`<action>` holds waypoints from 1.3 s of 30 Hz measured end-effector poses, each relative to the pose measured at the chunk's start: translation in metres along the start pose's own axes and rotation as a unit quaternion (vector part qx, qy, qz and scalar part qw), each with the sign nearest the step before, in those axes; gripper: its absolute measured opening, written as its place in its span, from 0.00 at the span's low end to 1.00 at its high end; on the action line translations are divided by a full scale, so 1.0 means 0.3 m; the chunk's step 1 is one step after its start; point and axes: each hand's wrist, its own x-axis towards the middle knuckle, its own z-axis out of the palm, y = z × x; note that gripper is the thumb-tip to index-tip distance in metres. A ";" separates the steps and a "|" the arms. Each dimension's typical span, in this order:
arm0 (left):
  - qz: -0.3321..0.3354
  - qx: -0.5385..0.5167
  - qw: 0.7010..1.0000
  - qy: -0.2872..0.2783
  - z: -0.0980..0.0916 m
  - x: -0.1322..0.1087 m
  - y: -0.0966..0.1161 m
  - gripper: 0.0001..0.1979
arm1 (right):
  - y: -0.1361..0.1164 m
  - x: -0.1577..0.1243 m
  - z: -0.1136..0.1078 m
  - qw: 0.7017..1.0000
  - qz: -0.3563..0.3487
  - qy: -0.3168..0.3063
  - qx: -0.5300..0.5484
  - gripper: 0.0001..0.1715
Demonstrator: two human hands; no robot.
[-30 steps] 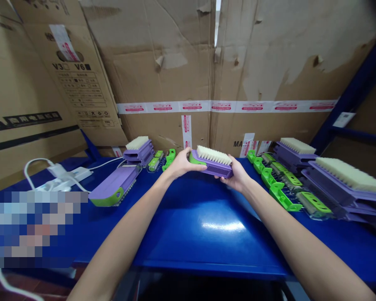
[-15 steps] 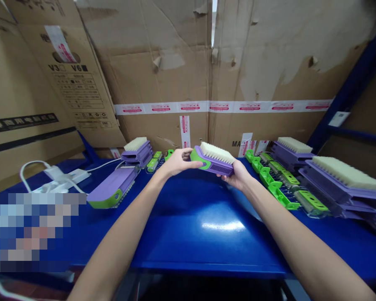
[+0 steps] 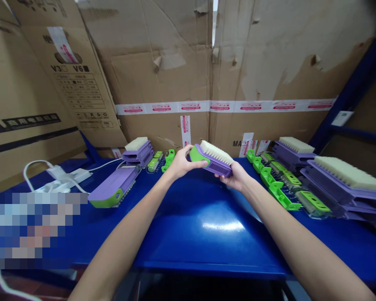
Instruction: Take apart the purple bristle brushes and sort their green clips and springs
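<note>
Both hands hold a purple brush [image 3: 217,167] with cream bristles facing up, raised over the blue table. My left hand [image 3: 183,164] grips its green end piece [image 3: 199,157], thumb along the near side. Around the opposite, purple end closes my right hand [image 3: 234,177], with its fingers partly hidden beneath. The brush tilts down toward the right. Just behind my left hand lies a loose green end piece [image 3: 168,160]. Nearest my right hand is a row of green end pieces [image 3: 265,177].
At left, a purple brush with a green end [image 3: 114,188] lies bristles down, near stacked purple brush parts [image 3: 138,152] and a white power strip [image 3: 62,180]. More purple parts with cream bristles [image 3: 347,173] stand at right, beside clear-and-green pieces [image 3: 313,202]. Cardboard [image 3: 163,79] walls the back.
The brush has tipped slightly further down on its right end. My left hand has shifted a little to the right, uncovering more of the loose green piece behind it.
</note>
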 end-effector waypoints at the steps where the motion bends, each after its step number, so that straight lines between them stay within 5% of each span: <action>1: 0.003 -0.016 1.000 0.005 0.003 0.001 -0.004 0.25 | 0.002 0.001 0.000 1.000 0.001 -0.004 0.003 0.16; 17: -0.057 -0.293 0.950 0.095 0.085 0.014 0.026 0.25 | -0.003 0.001 0.025 1.000 -0.014 -0.019 0.020 0.21; 26: -0.036 -0.261 0.956 0.130 0.102 0.015 0.038 0.26 | -0.020 0.013 0.012 0.999 -0.024 -0.032 0.008 0.20; 39: -0.068 -0.238 0.966 0.068 0.056 0.016 0.019 0.25 | -0.037 -0.015 0.012 0.999 -0.020 0.007 -0.035 0.17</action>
